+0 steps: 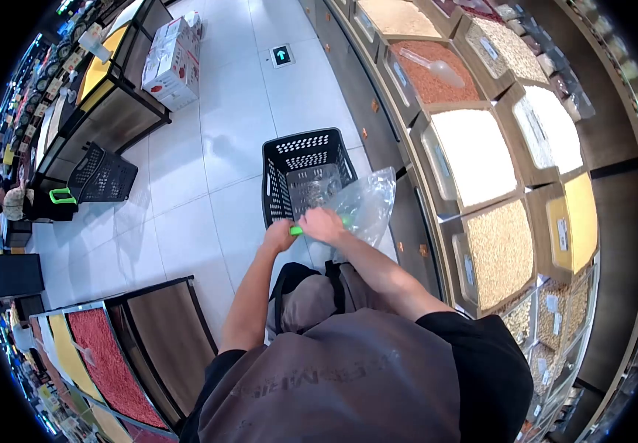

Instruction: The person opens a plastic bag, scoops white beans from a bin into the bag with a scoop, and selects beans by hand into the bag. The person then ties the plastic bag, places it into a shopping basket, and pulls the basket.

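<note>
A black shopping basket (269, 181) with perforated sides and a green handle (297, 230) is in front of my body, above the floor tiles or on them; I cannot tell which. My left hand (280, 235) is closed around the left end of the handle. My right hand (322, 224) is closed at the handle's right part, with a clear plastic bag (370, 203) bunched at it. The bag spreads out to the right, past the basket's side. Its gathered part is partly hidden by my right hand and forearm.
Bulk bins of grain, such as a white one (474, 159) and a beige one (499, 255), line the right side. A scoop (433, 66) lies in a reddish bin. On the left are another black basket (103, 173), stacked cartons (173, 63) and a red-filled bin (116, 362).
</note>
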A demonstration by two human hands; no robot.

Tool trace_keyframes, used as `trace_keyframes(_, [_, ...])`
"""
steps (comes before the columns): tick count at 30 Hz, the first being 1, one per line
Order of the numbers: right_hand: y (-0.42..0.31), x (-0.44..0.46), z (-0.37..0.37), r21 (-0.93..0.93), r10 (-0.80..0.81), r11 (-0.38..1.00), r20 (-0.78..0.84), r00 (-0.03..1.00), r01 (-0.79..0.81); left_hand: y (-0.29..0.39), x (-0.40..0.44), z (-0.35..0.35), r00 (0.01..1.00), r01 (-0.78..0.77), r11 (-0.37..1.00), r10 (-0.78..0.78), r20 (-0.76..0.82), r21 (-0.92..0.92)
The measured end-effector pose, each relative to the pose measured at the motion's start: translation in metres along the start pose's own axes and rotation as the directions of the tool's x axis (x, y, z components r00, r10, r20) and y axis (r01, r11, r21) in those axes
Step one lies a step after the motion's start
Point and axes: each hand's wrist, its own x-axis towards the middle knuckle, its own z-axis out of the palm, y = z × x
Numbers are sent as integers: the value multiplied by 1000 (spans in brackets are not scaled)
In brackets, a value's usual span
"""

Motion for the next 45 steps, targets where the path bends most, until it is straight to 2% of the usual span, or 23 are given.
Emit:
trace_keyframes(1, [4, 10, 9, -3, 0, 1000, 1, 1000, 0, -10, 9, 10, 1000, 8, 1000, -7, -28, 28])
trace_keyframes(3, [13, 29, 25, -13, 13, 1000, -176, 984, -16, -14, 29, 11, 994, 38, 999, -36, -102, 22])
trace_keyframes(4, [16, 48, 17, -18, 28, 999, -176, 984, -32, -9, 38, -1, 987, 44, 999, -46, -156, -13])
trace_keyframes(6, [22, 84, 4, -63, -15, 998, -255, 967, -1, -5, 69, -34, 988, 37, 999, -40, -147, -27])
trace_keyframes(8, [18, 129, -36, -72, 21, 997, -259, 966, -41, -10, 115, -70, 991, 55, 998, -59, -123, -34])
trace_keyframes(10, [20, 171, -59, -64, 47, 997, -94, 995, -53, -31, 160, -86, 993, -58, 998, 55, -107, -24])
trace_keyframes(12, [21, 205, -73, -45, 94, 994, -127, 987, -100, -45, 195, -106, 983, -119, 992, 112, -145, -40])
trace_keyframes(14, [26, 220, -79, -24, 145, 988, -151, 978, -150, -55, 220, -123, 965, -130, 983, 95, -243, -131])
trace_keyframes(15, [27, 227, -82, -78, 66, 994, -177, 982, -81, -62, 232, -135, 960, -157, 977, 116, -255, -147])
trace_keyframes(16, [32, 247, -95, -151, -35, 989, -214, 976, 2, -66, 247, -148, 965, -141, 984, 113, -237, -108])
trace_keyframes(20, [37, 289, -125, -257, -81, 966, -158, 984, 38, -78, 303, -195, 982, -134, 988, 123, -146, -74])
trace_keyframes(22, [42, 319, -124, -235, -24, 972, -143, 989, -10, -89, 326, -209, 989, -106, 994, 101, -103, -40])
trace_keyframes(24, [46, 350, -129, -231, 6, 972, -123, 992, -35, -93, 346, -223, 986, -153, 988, 153, -68, 11])
trace_keyframes(26, [40, 381, -147, -255, 100, 962, 1, 995, -96, -97, 361, -235, 985, -149, 989, 147, -85, -8])
trace_keyframes(30, [51, 441, -174, -277, 81, 958, 17, 997, -73, -104, 419, -272, 977, -175, 984, 170, -127, -27])
trace_keyframes(32, [61, 480, -191, -264, 52, 963, -6, 999, -52, -104, 456, -296, 986, -133, 991, 133, -101, 6])
trace_keyframes(34, [56, 509, -214, -246, 34, 968, -41, 999, -43, -110, 489, -319, 989, -107, 993, 101, -107, -51])
trace_keyframes(37, [66, 574, -257, -284, 32, 959, 39, 999, -20, -111, 552, -359, 995, -86, 996, 84, -45, -32])
trace_keyframes(40, [86, 619, -275, -275, 16, 961, -18, 1000, -21, -109, 597, -373, 998, -62, 998, 62, 8, 0])
trace_keyframes(41, [90, 632, -288, -275, 118, 957, 62, 991, -96, -101, 604, -380, 998, -48, 999, 47, 36, 23])
trace_keyframes(42, [92, 643, -297, -269, 125, 957, 59, 990, -105, -96, 623, -388, 998, -44, 998, 42, 46, 49])
trace_keyframes(44, [93, 663, -314, -327, 104, 936, -92, 990, -129, -93, 653, -406, 998, -38, 999, 36, 45, 39])
trace_keyframes(45, [95, 675, -324, -320, 113, 937, -90, 989, -136, -94, 665, -410, 999, -22, 999, 21, 37, 25])
